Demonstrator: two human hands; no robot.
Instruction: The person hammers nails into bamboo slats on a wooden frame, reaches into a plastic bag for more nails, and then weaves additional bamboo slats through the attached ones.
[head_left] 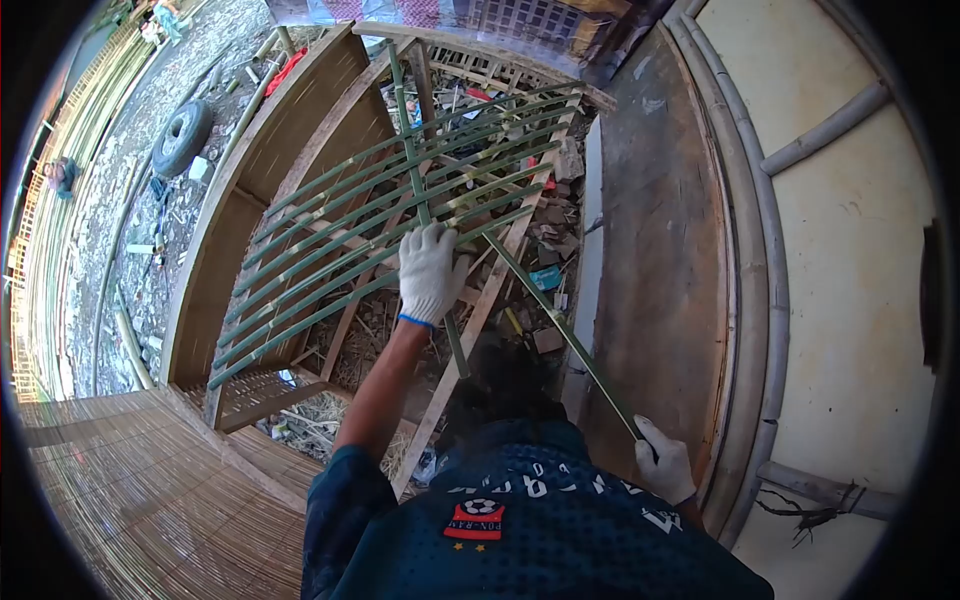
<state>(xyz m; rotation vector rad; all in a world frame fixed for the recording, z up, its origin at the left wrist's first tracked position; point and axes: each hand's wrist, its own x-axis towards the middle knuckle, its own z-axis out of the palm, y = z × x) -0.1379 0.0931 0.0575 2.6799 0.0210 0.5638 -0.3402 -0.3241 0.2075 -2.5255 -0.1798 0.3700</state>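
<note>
Right hand (665,460) holds one end of the green strip (565,325); left hand (428,265) is over the lattice (345,228).
The strip is slanted, its long axis going from the right hand forward and leftward to the right edge of the wooden frame (437,425). Its far end is nearer to the left hand, just to the right of it; whether it touches the lattice, I cannot tell. The right fingers are closed around the near end. The left hand lies palm down on the crosspiece (411,150); whether it grips, I cannot tell.

Bamboo lattice (409,150) touched by gloved left hand (430,272); green strip (575,343) held beside lattice by gloved right hand (666,462).
</note>
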